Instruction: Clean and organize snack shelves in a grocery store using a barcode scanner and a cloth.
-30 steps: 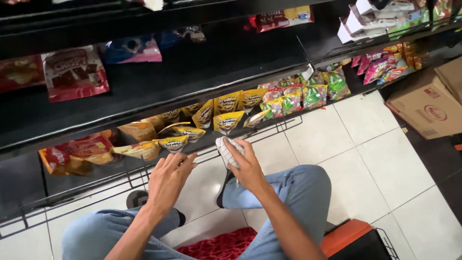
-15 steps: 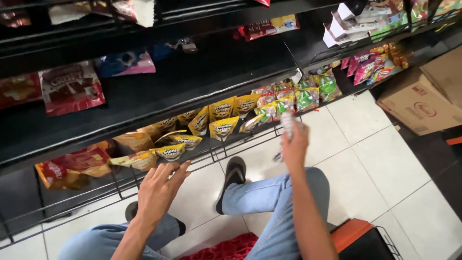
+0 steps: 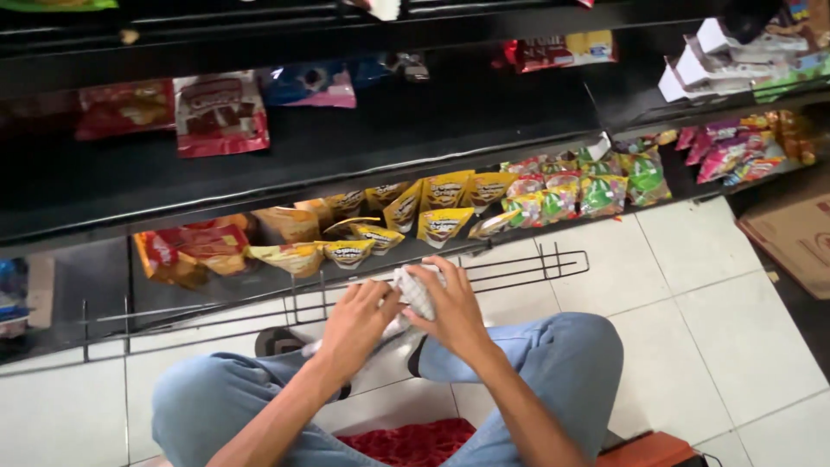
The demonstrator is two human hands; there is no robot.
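Note:
Both hands meet in front of my knees, just before the bottom shelf's wire rail. My right hand grips a crumpled white cloth, and my left hand closes on the same cloth from the left. Behind them, yellow snack packets lie in a row on the lowest black shelf. I squat in blue jeans on the white tiled floor.
Colourful candy bags fill the shelf's right part. Red snack bags hang on the upper shelf. A cardboard box sits at the right, a red basket below me, and a dark shoe on the tiles.
My right hand has come back from the shelf's right side with the cloth to the middle. My left hand has moved up and taken hold of it too.

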